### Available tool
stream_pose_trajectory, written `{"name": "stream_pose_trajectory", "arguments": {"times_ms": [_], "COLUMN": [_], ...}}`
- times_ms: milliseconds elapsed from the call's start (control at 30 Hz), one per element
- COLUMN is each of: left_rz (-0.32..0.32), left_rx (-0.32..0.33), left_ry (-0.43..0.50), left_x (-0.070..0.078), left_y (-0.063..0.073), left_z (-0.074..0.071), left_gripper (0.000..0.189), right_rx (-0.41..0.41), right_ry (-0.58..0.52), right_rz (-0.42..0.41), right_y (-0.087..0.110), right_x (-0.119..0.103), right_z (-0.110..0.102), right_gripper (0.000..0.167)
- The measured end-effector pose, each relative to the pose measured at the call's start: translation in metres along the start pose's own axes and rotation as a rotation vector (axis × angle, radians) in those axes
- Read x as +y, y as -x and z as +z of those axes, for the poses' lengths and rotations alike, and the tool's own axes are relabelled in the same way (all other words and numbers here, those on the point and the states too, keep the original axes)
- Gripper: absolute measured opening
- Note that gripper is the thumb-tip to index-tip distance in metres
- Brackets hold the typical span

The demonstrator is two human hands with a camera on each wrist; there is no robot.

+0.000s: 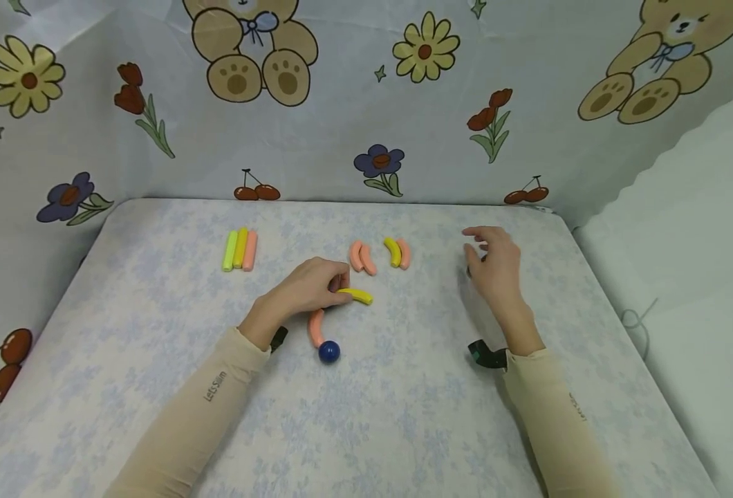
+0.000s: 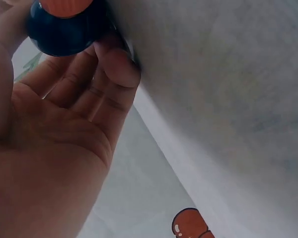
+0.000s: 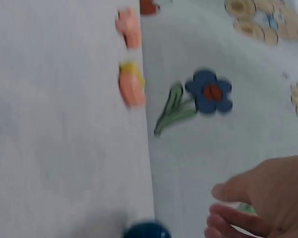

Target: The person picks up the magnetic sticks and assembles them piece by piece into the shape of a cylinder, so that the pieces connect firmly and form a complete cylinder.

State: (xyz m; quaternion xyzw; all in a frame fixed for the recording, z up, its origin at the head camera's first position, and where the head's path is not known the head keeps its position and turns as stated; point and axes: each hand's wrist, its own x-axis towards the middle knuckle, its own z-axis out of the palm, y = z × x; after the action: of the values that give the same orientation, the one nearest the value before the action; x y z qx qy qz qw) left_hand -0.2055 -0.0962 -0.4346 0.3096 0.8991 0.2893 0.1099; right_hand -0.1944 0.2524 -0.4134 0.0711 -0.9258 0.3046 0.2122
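Observation:
My left hand (image 1: 310, 285) pinches one end of a yellow curved stick (image 1: 360, 296) between thumb and fingers, low over the table. In the left wrist view that stick is hidden. Just below this hand, a salmon curved stick (image 1: 315, 329) lies with its lower end at a dark blue ball (image 1: 329, 352); the ball (image 2: 62, 29) looms at the top of the left wrist view. My right hand (image 1: 496, 266) hovers at the right with thumb and fingers apart, holding nothing. Another blue ball (image 3: 146, 231) shows at the bottom of the right wrist view, mostly hidden behind the thumb in the head view.
Two salmon curved sticks (image 1: 363, 257) lie side by side at the back middle, beside a yellow and salmon pair (image 1: 397, 253). At the back left, three straight sticks (image 1: 239, 250) in green, yellow and salmon form a row. A printed cloth (image 1: 329, 152) hangs behind the table (image 1: 404, 415).

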Motion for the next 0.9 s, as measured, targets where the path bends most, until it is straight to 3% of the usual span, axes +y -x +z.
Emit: {"name": "stream_pose_trajectory", "arguments": {"times_ms": [67,200,367,567,700,900], "left_rz": [-0.013,-0.024,-0.031,-0.047,-0.084,-0.181], "left_rx": [-0.003,-0.009,-0.012,-0.039,-0.077,-0.132], "left_ry": [0.000,-0.002,-0.001,-0.005,0.000,0.089], "left_x": [-0.004,-0.007,-0.008,-0.011,-0.014,-0.016], "left_y": [0.002,0.005,0.005,0.005,0.006,0.011], "left_z": [0.000,-0.004,-0.010,-0.017,-0.021,-0.027], "left_gripper": [0.022,0.024,0.023,0.022,0.023,0.023], "right_rx": [0.005,-0.085,-0.133,-0.113,-0.062,0.043], "right_ry": [0.021,0.089,0.121,0.111,0.100,0.057], "right_rz": [0.036,0.108,0.185,0.260,0.257,0.222], "right_y": [-0.003,-0.004,-0.003,-0.001,-0.001,-0.008], "right_x": [0.017,0.043,0.057,0.071,0.078,0.056], "right_z": [-0.007,-0.017,-0.020,-0.021,-0.021,-0.024], "right_gripper": [0.029,0.040,0.039,0.036,0.035,0.028]}}
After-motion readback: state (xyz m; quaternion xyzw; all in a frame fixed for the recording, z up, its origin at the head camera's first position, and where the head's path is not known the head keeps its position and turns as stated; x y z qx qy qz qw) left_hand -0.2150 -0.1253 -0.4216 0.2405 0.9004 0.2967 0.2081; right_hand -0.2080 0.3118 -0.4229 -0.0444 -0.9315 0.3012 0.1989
